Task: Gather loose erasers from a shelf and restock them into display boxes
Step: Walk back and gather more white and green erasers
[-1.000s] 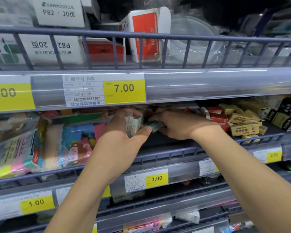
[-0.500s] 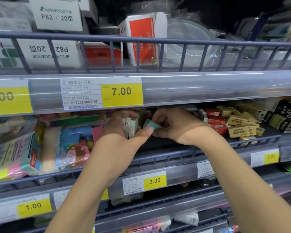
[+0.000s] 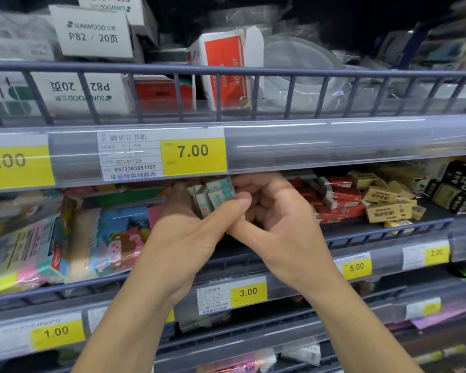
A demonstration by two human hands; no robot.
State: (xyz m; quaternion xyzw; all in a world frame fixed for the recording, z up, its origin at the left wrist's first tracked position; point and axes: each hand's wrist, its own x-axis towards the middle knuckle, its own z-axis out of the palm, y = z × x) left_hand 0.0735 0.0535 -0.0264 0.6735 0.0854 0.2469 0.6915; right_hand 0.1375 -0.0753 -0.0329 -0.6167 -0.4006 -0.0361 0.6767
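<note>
My left hand (image 3: 189, 235) grips a small stack of white-and-teal wrapped erasers (image 3: 213, 196) just under the upper shelf's price rail, thumb pressed across their front. My right hand (image 3: 275, 211) is right beside it, fingers curled against the stack's right side; whether it holds an eraser of its own is hidden. To the right on the same shelf lie loose red-sleeved erasers (image 3: 336, 197) and tan-sleeved erasers (image 3: 385, 203) in a heap. No display box shows clearly.
The upper price rail (image 3: 334, 141) hangs low over the hands. A wire front rail (image 3: 388, 230) edges the eraser shelf. Colourful packs (image 3: 105, 238) fill the shelf's left side, black boxes (image 3: 460, 187) its far right. White and red boxes (image 3: 223, 68) stand on the shelf above.
My right hand has brought the teal eraser it pinched over to the stack in my left hand; both hands have risen closer under the price rail.
</note>
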